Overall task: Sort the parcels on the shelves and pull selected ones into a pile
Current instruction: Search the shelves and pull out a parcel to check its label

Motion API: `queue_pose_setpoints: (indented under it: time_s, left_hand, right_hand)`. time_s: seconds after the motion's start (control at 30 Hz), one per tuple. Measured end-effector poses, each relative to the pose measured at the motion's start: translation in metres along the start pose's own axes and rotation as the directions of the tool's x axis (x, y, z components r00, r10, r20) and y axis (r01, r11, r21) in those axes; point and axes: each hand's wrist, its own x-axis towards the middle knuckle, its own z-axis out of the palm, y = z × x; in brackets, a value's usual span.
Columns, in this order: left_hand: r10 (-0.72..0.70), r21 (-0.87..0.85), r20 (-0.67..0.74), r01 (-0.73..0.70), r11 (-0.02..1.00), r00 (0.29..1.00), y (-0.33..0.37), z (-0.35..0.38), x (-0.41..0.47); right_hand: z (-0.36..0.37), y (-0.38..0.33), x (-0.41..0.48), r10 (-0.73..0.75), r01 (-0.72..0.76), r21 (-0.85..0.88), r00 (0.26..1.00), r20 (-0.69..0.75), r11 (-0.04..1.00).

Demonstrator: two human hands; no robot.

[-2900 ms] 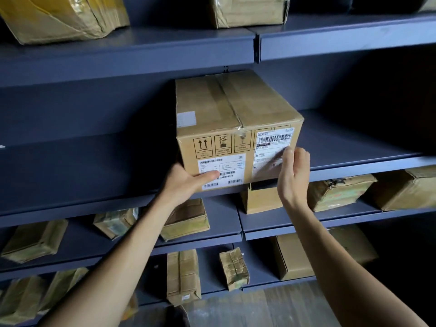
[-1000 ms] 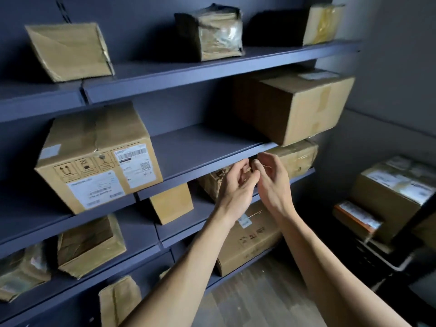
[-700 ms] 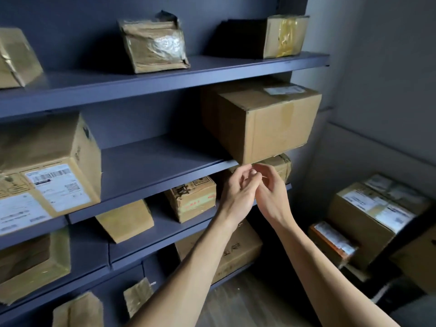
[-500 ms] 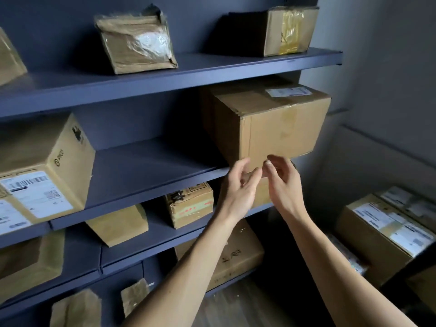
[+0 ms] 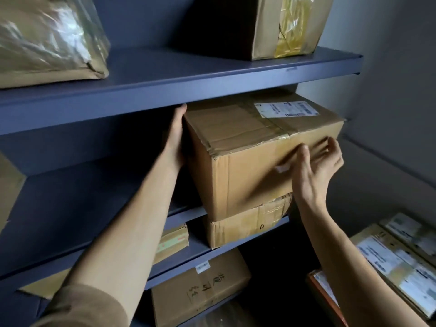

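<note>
Parted since the earlier frame, the left hand (image 5: 175, 138) lay flat, fingers straight, against the left side of the box (image 5: 247, 175) at the right end of the shelf (image 5: 94, 208), while the right hand (image 5: 316, 166), blurred, hovered loosely curled before its front.

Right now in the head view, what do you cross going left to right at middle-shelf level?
left hand against the box's left side → large cardboard box → right hand in front of the box's right end → grey wall
</note>
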Motion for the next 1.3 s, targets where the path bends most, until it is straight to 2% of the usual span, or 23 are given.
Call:
queue_pose_setpoints:
  time_s: [0.07, 0.13, 0.23, 0.33, 0.57, 0.7, 0.87, 1.0, 1.2, 1.3]
  left_hand:
    - [0.035, 0.008, -0.021, -0.035, 0.999, 0.999, 0.005, 0.000, 0.016]
    - [0.043, 0.000, -0.058, -0.043, 0.999, 0.997, 0.004, 0.004, 0.021]
    - [0.079, -0.068, -0.132, -0.088, 0.994, 0.988, -0.002, 0.014, 0.012]
    - [0.041, -0.167, -0.198, -0.075, 0.983, 0.979, -0.007, 0.033, -0.010]
    - [0.031, -0.172, -0.353, -0.098, 0.980, 0.935, -0.034, 0.050, -0.091]
    - [0.067, -0.171, -0.521, -0.181, 0.969, 0.851, -0.052, 0.051, -0.123]
    - [0.058, -0.210, -0.707, -0.287, 0.935, 0.705, -0.061, 0.071, -0.147]
    - [0.189, -0.049, -0.765, -0.348, 0.936, 0.615, -0.067, 0.090, -0.144]
    - [0.241, 0.095, -0.700, -0.247, 0.964, 0.672, -0.044, 0.041, -0.121]
    - [0.186, 0.064, -0.720, -0.203, 0.977, 0.669, -0.022, -0.005, -0.093]
  right_hand:
    - [-0.002, 0.014, 0.019, 0.126, -0.125, 0.058, 0.992, -0.012, 0.990]
    - [-0.002, 0.028, 0.033, 0.181, -0.180, 0.100, 0.983, 0.001, 0.979]
    - [0.003, 0.045, 0.040, 0.205, -0.212, 0.146, 0.977, 0.060, 0.966]
    - [-0.001, 0.051, 0.048, 0.222, -0.239, 0.177, 0.969, 0.107, 0.955]
    - [-0.022, 0.057, 0.058, 0.291, -0.335, 0.259, 0.937, 0.193, 0.906]
    - [-0.027, 0.050, 0.045, 0.284, -0.344, 0.274, 0.930, 0.234, 0.898]
    - [-0.020, 0.040, 0.047, 0.254, -0.354, 0.216, 0.888, 0.384, 0.910]
    - [-0.027, 0.032, 0.035, 0.215, -0.328, 0.143, 0.833, 0.510, 0.934]
    - [-0.049, -0.004, 0.022, 0.019, -0.197, 0.301, 0.863, 0.505, 0.933]
    - [-0.040, -0.015, 0.027, 0.100, -0.322, 0.308, 0.819, 0.565, 0.895]
